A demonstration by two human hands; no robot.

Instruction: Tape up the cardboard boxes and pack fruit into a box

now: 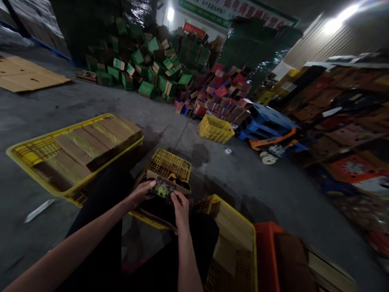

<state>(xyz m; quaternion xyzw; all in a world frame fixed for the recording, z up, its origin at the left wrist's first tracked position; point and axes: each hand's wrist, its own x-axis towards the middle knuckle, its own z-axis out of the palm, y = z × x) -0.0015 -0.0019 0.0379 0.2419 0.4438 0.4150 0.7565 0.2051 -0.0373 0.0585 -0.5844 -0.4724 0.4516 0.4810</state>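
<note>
The left hand (140, 194) and right hand (180, 202) pinch a small yellow-green bundle (162, 190) just above the yellow crate (170, 162); held only by fingertips, it could slip and drop into that crate.

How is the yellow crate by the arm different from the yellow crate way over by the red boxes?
The near yellow crate is filled with flat brown cardboard sheets; the far yellow crate looks empty. The near one lies left of the left hand, which with the right hand holds a small yellow-green thing; the far one sits beside the red and purple boxes. Both are yellow plastic lattice.
</note>
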